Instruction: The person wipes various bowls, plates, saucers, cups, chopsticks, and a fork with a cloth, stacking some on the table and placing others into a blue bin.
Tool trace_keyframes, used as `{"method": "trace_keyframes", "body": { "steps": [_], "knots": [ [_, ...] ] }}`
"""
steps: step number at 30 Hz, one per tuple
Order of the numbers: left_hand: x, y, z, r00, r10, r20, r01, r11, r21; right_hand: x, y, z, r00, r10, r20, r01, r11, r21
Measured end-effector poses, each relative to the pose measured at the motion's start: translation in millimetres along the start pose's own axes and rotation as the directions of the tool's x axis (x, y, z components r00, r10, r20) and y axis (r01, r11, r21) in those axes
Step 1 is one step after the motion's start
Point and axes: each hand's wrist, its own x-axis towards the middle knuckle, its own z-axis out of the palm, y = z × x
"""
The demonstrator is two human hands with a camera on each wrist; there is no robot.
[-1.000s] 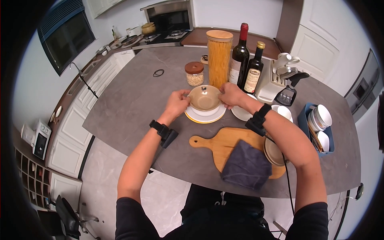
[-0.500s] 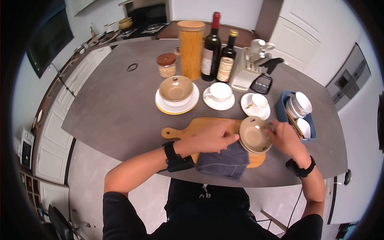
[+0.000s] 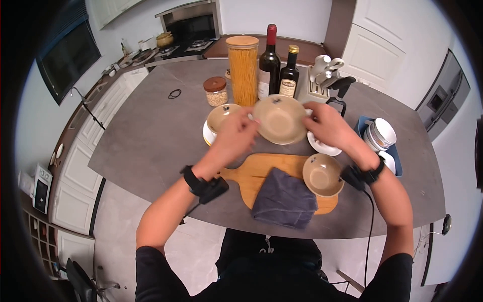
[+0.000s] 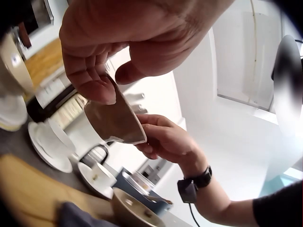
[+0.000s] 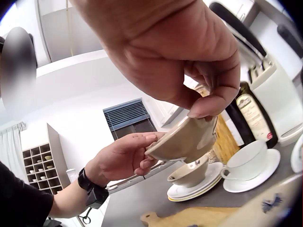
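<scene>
Both hands hold a beige bowl in the air above the table, its inside facing the head camera. My left hand pinches the rim on one side, and my right hand grips the opposite side between thumb and fingers. To the left, a second beige bowl sits on stacked white plates, partly behind my left hand in the head view. Another beige bowl rests at the right end of the wooden cutting board, beside a folded dark cloth.
Behind the hands stand a pasta jar, a smaller lidded jar, two dark bottles and a knife block. A white cup on a saucer stands near them. A blue basket with white bowls is at the right.
The hands left the bowl on the plates, reached right to the bowls on the board, and lifted the upper one up and leftward. One bowl remains on the board.
</scene>
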Motion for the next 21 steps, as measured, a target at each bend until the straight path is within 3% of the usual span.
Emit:
{"method": "trace_keyframes", "body": {
  "steps": [2,4,9,15,21],
  "knots": [
    [14.9,-12.6,-37.6,0.998,0.005,-0.067,-0.003,0.999,0.033,43.2,-15.3,26.1,0.991,0.066,0.116,-0.084,0.984,0.156],
    [24.3,-27.0,-63.7,0.990,0.013,-0.137,-0.004,0.998,0.066,82.5,-17.0,59.2,0.990,0.041,0.134,-0.062,0.986,0.152],
    [32.7,-60.0,-99.5,0.956,-0.102,-0.276,0.155,0.972,0.176,128.4,-20.7,114.0,0.973,0.054,0.224,-0.072,0.995,0.075],
    [35.6,-100.4,-111.9,0.959,-0.069,-0.275,0.135,0.964,0.228,132.3,-22.7,131.8,0.962,0.051,0.270,-0.042,0.998,-0.040],
    [35.6,-101.7,-113.1,0.954,-0.081,-0.288,0.168,0.941,0.294,130.1,-24.8,130.4,0.965,0.054,0.256,-0.053,0.999,-0.014]
  ]
}}
